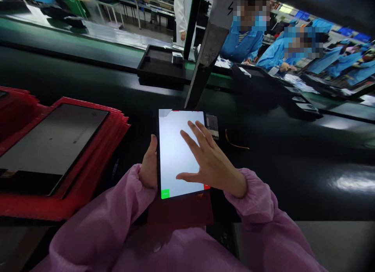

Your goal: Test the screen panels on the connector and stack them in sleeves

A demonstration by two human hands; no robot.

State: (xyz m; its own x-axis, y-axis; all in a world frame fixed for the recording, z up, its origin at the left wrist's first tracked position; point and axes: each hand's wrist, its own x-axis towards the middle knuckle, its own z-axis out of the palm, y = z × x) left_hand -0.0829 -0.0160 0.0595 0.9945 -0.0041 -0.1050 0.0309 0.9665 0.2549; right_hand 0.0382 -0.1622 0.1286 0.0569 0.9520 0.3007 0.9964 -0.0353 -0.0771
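A tablet screen (175, 154), lit white with a green box at its lower left and a red one at its lower right, is tilted up in front of me. My left hand (150, 164) grips its left edge, thumb along the side and the other fingers hidden behind. Over the right half of the screen my right hand (209, 158) is spread, fingers apart, holding nothing; whether the fingertips touch the glass I cannot tell. Beneath the tablet lies a dark red sheet (181, 211). A small circuit part (212, 125) shows just behind the right edge.
To the left, a bare display panel (55, 139) rests on a stack of red foam sleeves (111, 147). A thin orange flex strip (236, 144) lies to the right. Black trays (161, 67) stand beyond a slanted metal post (208, 49). People in blue coats (243, 41) work across the bench.
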